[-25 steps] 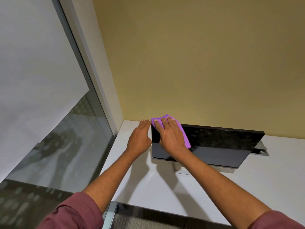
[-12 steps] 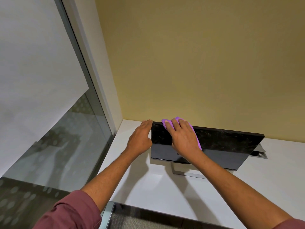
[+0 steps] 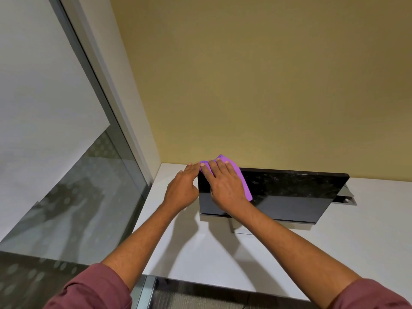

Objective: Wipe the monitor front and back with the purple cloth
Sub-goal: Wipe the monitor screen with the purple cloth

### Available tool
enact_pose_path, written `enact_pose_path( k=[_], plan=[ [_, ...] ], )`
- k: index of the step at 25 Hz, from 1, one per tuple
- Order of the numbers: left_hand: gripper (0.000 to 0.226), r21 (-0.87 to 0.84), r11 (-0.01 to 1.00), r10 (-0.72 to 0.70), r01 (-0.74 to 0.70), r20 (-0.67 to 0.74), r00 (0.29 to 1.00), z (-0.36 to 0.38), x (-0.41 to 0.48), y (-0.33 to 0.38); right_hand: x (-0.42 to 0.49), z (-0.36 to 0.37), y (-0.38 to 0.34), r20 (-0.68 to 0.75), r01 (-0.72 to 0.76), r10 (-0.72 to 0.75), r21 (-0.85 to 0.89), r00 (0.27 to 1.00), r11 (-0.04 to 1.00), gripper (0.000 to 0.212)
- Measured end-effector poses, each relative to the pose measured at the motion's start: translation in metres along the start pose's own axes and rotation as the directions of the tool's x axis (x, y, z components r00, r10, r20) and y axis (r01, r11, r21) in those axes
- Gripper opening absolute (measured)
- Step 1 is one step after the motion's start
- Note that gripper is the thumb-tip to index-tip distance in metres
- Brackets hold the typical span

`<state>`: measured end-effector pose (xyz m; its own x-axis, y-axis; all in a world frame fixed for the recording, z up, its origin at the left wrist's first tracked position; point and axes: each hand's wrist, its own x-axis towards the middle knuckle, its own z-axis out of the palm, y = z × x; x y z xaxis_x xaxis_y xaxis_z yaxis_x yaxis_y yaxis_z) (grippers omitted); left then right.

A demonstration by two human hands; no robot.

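Note:
A black monitor stands on a white desk, its dark glossy screen facing me. My right hand lies flat on the screen's upper left part and presses the purple cloth against the glass with straight fingers. The cloth sticks out above the fingertips, over the monitor's top edge, and to the right of the hand. My left hand rests against the monitor's left edge near the top corner, fingers extended. The monitor's back is hidden.
A yellow wall rises right behind the monitor. A glass partition with a grey frame closes off the left side. The monitor's silver stand shows below the screen, and another part pokes out at the right.
My right hand slid the cloth to the right along the screen's top, then back left to the upper left corner. My left hand stayed on the left edge.

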<state>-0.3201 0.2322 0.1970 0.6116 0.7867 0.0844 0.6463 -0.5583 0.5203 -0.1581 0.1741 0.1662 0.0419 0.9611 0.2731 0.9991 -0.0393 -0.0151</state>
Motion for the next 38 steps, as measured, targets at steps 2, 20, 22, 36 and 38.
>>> enact_pose_path(
  k=[2,20,22,36,38],
  plan=[
    [0.101,0.022,1.0,0.019,-0.019,-0.005,1.0,-0.001,0.0,0.003,-0.003,0.001,0.007,-0.008,0.003,-0.003,-0.001,1.0,1.0,0.075],
    [0.089,0.224,0.929,0.263,-0.294,0.159,0.952,0.05,0.03,0.068,-0.069,-0.023,0.111,-0.068,-0.102,0.102,0.006,0.992,0.995,0.072],
    [0.09,0.22,0.923,0.281,-0.315,0.174,0.944,0.057,0.033,0.078,-0.076,-0.027,0.122,-0.073,-0.109,0.109,0.009,0.991,0.994,0.073],
    [0.09,0.256,0.903,0.296,-0.344,0.21,0.932,0.1,0.048,0.151,-0.137,-0.044,0.232,-0.122,-0.13,0.129,0.004,0.984,0.992,0.069],
    [0.09,0.265,0.904,0.287,-0.336,0.209,0.935,0.105,0.048,0.159,-0.149,-0.046,0.252,-0.133,-0.131,0.129,-0.004,0.983,0.991,0.07]
  ],
)
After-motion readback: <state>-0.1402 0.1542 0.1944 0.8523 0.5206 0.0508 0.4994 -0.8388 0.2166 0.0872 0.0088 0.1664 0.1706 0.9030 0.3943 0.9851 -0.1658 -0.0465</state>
